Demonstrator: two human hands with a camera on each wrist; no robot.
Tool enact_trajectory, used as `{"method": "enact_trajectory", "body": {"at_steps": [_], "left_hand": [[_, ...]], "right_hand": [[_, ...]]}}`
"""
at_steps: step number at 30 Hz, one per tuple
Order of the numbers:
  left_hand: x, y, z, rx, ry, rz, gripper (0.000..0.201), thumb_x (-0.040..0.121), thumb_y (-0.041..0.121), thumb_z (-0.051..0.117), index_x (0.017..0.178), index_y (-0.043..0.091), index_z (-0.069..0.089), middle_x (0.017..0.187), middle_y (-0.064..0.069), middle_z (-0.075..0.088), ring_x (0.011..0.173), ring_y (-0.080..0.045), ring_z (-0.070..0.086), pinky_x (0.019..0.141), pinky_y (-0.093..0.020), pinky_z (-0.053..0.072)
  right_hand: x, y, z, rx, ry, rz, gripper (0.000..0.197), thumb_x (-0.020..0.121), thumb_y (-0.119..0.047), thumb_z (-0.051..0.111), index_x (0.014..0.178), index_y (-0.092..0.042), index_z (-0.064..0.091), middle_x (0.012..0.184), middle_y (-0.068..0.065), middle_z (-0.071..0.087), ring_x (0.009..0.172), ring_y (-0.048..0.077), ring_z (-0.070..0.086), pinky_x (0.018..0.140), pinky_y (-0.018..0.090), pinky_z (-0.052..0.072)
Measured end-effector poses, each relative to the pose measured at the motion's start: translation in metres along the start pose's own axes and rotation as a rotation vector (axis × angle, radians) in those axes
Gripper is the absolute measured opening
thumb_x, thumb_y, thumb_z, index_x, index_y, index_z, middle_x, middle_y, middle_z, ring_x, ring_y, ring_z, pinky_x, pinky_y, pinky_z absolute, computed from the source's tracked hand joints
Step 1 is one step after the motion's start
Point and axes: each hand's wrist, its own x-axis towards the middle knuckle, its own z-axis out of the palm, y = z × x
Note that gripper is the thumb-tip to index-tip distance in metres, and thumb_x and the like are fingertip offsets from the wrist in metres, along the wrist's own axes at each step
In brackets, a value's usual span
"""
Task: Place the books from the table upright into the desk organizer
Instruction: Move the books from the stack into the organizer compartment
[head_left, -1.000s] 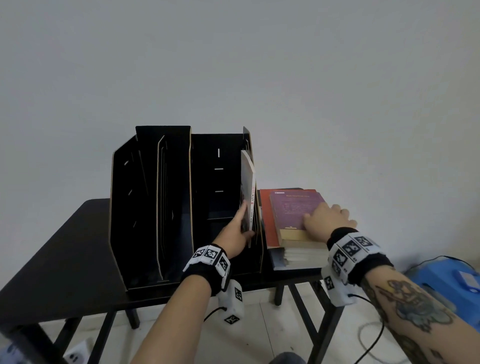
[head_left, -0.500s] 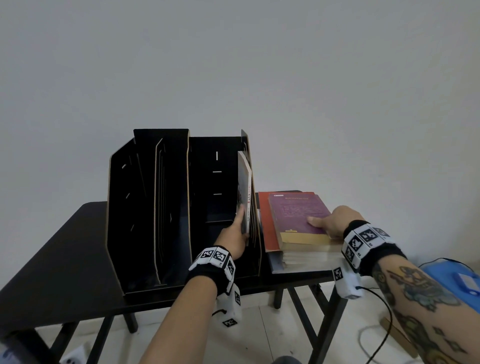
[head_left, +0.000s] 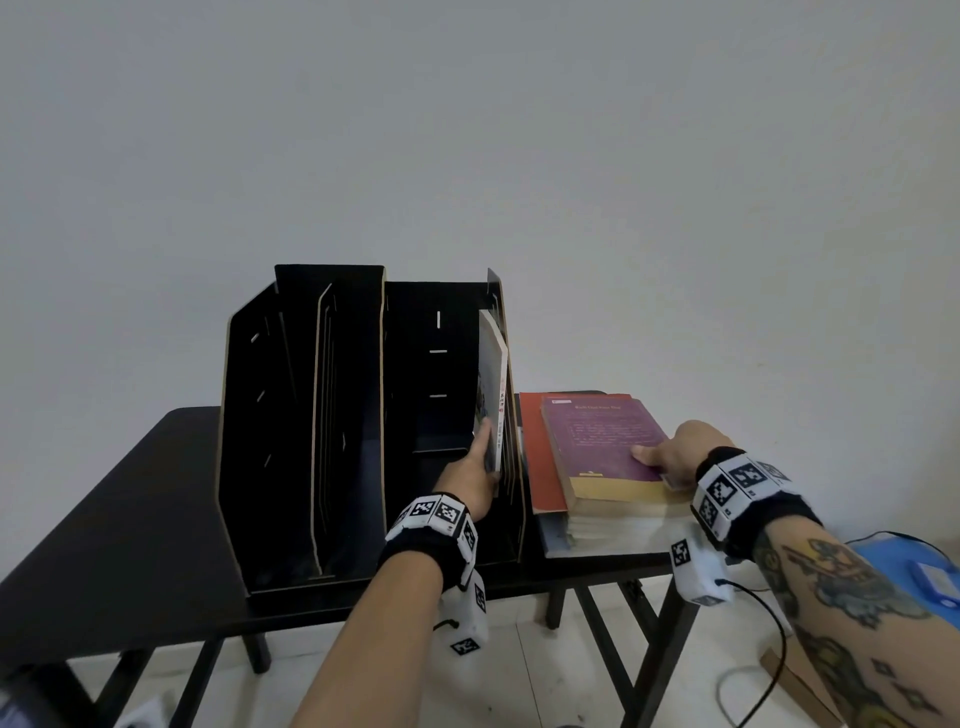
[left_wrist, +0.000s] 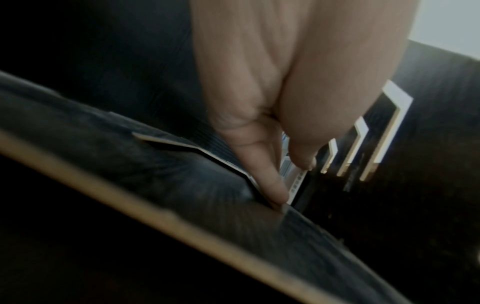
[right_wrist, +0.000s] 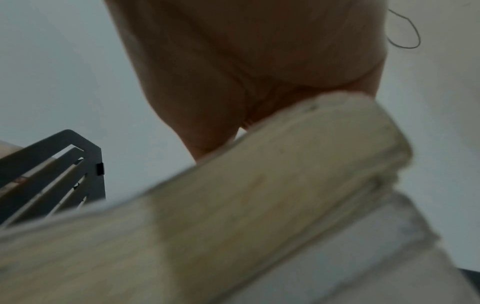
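Note:
A black desk organizer (head_left: 358, 415) stands on the black table (head_left: 114, 519). A thin white book (head_left: 493, 379) stands upright in its rightmost slot, leaning on the right wall. My left hand (head_left: 487, 453) pinches that book's lower front corner; in the left wrist view the fingers (left_wrist: 270, 181) and thumb clamp the thin white book (left_wrist: 294, 176). Right of the organizer lies a stack topped by a purple book (head_left: 597, 436) over a red book (head_left: 535, 462). My right hand (head_left: 662, 457) grips the purple book's right edge, thumb on the cover, fingers hidden. The right wrist view shows the purple book's page edges (right_wrist: 233, 205).
The organizer's left and middle slots (head_left: 291, 441) hold nothing. The stack sits at the table's right front corner, close to the edge. A blue object (head_left: 930, 571) and cables lie on the floor to the right. A plain wall stands behind.
My left hand pushed the thin book deeper into the right slot and more upright. My right hand slid from the purple book's top to its right edge.

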Motion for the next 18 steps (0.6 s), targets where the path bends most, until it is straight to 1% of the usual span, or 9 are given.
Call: {"method": "enact_trajectory", "body": {"at_steps": [2,4,6,8,10,12,14,16,18], "left_hand": [[-0.001,0.000,0.001,-0.007,-0.003,-0.010,0.079,0.102,0.021,0.048,0.154,0.046,-0.006,0.114,-0.017,0.066,0.089,-0.026,0.068,0.077,-0.032,0.053],[-0.001,0.000,0.001,-0.008,-0.003,-0.017,0.076,0.102,0.021,0.049,0.155,0.043,-0.001,0.118,-0.018,0.065,0.090,-0.027,0.067,0.077,-0.033,0.053],[0.002,-0.001,0.002,0.005,0.009,-0.016,0.070,0.101,0.022,0.050,0.154,0.039,0.008,0.112,-0.018,0.067,0.086,-0.029,0.067,0.070,-0.032,0.051],[0.004,-0.002,0.003,0.018,0.018,-0.024,0.064,0.100,0.022,0.050,0.151,0.035,0.015,0.108,-0.019,0.067,0.086,-0.032,0.068,0.066,-0.032,0.050],[0.005,-0.002,0.004,0.022,0.014,-0.034,0.061,0.099,0.022,0.050,0.150,0.034,0.017,0.107,-0.021,0.067,0.087,-0.034,0.068,0.067,-0.033,0.052],[0.004,-0.003,0.004,0.023,0.004,-0.032,0.063,0.099,0.022,0.051,0.150,0.034,0.016,0.107,-0.021,0.067,0.087,-0.034,0.068,0.069,-0.034,0.052],[0.003,-0.003,0.003,0.032,-0.011,-0.030,0.067,0.097,0.020,0.052,0.150,0.036,0.014,0.106,-0.020,0.067,0.086,-0.033,0.068,0.068,-0.034,0.050],[0.003,-0.003,0.003,0.042,-0.022,-0.027,0.071,0.096,0.018,0.052,0.151,0.038,0.012,0.105,-0.020,0.067,0.087,-0.033,0.069,0.069,-0.034,0.052],[0.002,-0.003,0.003,0.050,-0.026,-0.027,0.072,0.095,0.016,0.051,0.152,0.038,0.012,0.104,-0.019,0.068,0.088,-0.034,0.069,0.071,-0.036,0.054]], "right_hand": [[-0.001,0.000,-0.001,0.002,0.012,-0.001,0.049,0.080,-0.050,0.071,0.064,-0.007,0.053,0.060,0.005,0.056,0.057,0.020,0.054,0.049,0.027,0.037],[-0.003,-0.001,-0.002,0.005,0.056,-0.013,0.044,0.078,-0.048,0.072,0.067,-0.008,0.056,0.064,0.005,0.061,0.060,0.021,0.058,0.051,0.027,0.039],[-0.008,-0.004,-0.004,-0.030,0.131,-0.032,0.039,0.075,-0.047,0.073,0.072,-0.011,0.060,0.069,0.005,0.064,0.064,0.022,0.060,0.054,0.027,0.041],[-0.013,-0.009,-0.007,-0.065,0.196,-0.047,0.036,0.074,-0.046,0.073,0.075,-0.013,0.061,0.072,0.004,0.064,0.065,0.022,0.060,0.058,0.027,0.043],[-0.014,-0.013,-0.012,-0.002,0.177,-0.059,0.035,0.073,-0.043,0.075,0.075,-0.011,0.061,0.073,0.005,0.065,0.065,0.023,0.061,0.057,0.027,0.043],[-0.013,-0.017,-0.020,0.120,0.094,-0.077,0.031,0.076,-0.034,0.076,0.075,-0.008,0.061,0.074,0.007,0.065,0.066,0.023,0.061,0.056,0.028,0.042],[-0.016,-0.020,-0.029,0.225,0.061,-0.104,0.025,0.081,-0.025,0.072,0.071,-0.005,0.059,0.075,0.009,0.064,0.065,0.023,0.059,0.058,0.029,0.042],[-0.020,-0.025,-0.037,0.270,0.079,-0.155,0.023,0.084,-0.018,0.065,0.066,-0.005,0.057,0.073,0.011,0.061,0.062,0.023,0.055,0.056,0.029,0.040],[-0.025,-0.032,-0.045,0.274,0.143,-0.208,0.026,0.086,-0.017,0.060,0.062,-0.005,0.055,0.067,0.010,0.057,0.061,0.024,0.053,0.050,0.029,0.037]]}}
